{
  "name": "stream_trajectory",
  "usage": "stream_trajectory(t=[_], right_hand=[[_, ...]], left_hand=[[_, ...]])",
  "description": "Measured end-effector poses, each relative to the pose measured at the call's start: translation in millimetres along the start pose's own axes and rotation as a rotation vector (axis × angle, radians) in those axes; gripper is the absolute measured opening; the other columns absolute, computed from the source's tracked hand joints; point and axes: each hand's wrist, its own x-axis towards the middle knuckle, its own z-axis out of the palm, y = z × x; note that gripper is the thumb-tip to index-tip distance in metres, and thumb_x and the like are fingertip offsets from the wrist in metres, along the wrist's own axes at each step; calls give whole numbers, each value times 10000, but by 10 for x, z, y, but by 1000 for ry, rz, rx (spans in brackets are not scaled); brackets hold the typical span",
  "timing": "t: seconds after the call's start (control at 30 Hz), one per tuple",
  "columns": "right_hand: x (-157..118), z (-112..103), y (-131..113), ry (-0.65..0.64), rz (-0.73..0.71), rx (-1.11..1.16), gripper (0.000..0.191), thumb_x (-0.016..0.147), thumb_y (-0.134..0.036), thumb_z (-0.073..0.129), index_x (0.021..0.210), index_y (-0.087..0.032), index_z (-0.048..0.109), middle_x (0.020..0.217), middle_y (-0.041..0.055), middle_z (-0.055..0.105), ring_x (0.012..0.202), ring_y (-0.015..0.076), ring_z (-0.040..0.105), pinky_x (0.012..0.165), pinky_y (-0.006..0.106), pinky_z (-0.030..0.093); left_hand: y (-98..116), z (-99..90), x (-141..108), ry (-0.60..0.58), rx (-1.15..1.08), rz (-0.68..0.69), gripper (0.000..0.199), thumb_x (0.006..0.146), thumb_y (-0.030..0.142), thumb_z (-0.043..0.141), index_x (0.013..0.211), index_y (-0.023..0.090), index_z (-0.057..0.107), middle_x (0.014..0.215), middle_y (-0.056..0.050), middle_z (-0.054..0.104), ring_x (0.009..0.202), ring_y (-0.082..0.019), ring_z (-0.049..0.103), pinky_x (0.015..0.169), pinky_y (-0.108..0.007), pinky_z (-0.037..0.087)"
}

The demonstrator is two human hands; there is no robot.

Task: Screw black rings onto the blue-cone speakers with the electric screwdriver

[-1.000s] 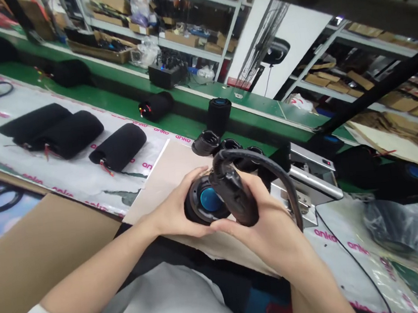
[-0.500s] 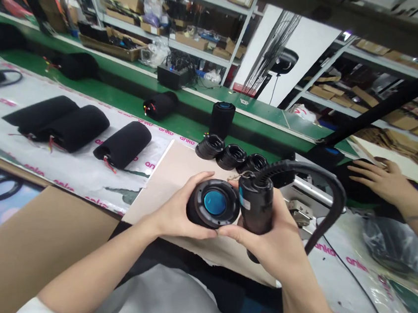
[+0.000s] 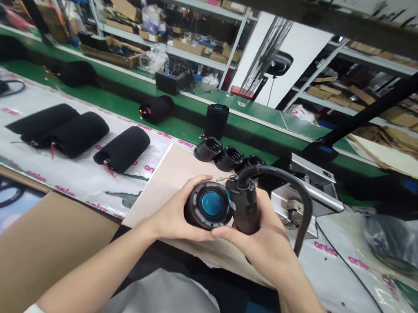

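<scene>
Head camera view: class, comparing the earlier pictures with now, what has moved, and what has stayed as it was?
The right hand has swung the black corded tool from tilted across the blue-centred black cylinder to upright beside its face; the cable arcs rightward. A co-worker's hand, seen at right earlier, has left view. The left hand still grips the cylinder; the black rings and foam sleeves stayed put.

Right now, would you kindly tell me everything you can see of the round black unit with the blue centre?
The black cylindrical unit faces the camera, showing a glossy blue dome inside grey and black rings. The left hand cradles it, and a black corded piece in the right hand sits against its rim.
</scene>
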Motion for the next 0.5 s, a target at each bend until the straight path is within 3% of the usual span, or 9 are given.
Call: stream_trajectory(t=[0.13, 0.3, 0.37, 0.43, 0.5], right_hand=[[-27, 45, -59, 25, 77, 50, 753, 617, -383, 958, 1302, -347, 646, 1270, 23, 727, 1206, 359, 660, 1093, 606, 511], [-10, 90, 12, 1, 107, 113, 697, 666, -332, 890, 1315, -331, 635, 1155, -2, 751, 989, 269, 719, 956, 461, 615], [7, 25, 117, -41, 83, 106, 699, 678, -338, 883, 1332, -326, 640, 1065, -1, 767, 762, 227, 711, 774, 408, 649], [25, -62, 290, -45, 17, 127, 707, 691, -372, 891, 1353, -321, 646, 1008, 12, 782, 538, 182, 635, 534, 344, 598], [102, -69, 524, -8, -78, 151, 715, 713, -404, 907, 1373, -347, 637, 991, 18, 799, 495, 189, 637, 451, 318, 562]], left_hand=[[133, 25, -40, 31, -57, -70, 1409, 418, 439, 1086, 1612, 296, 351, 1624, -181, 503, 1497, -451, 507, 1246, -566, 445], [247, 138, 17, 148, -115, -232, 1193, 405, 472, 1081, 1429, 259, 507, 1436, -162, 655, 1349, -438, 635, 1165, -555, 519], [265, 187, 45, 181, -103, -262, 1124, 438, 457, 1073, 1392, 251, 515, 1403, -157, 666, 1320, -429, 647, 1139, -553, 533], [263, 229, 50, 211, -66, -246, 1072, 481, 444, 1053, 1387, 242, 516, 1415, -162, 647, 1328, -423, 633, 1148, -555, 517], [209, 250, 39, 221, -40, -234, 1059, 488, 457, 1033, 1392, 233, 529, 1373, -165, 662, 1285, -417, 651, 1137, -554, 518]])
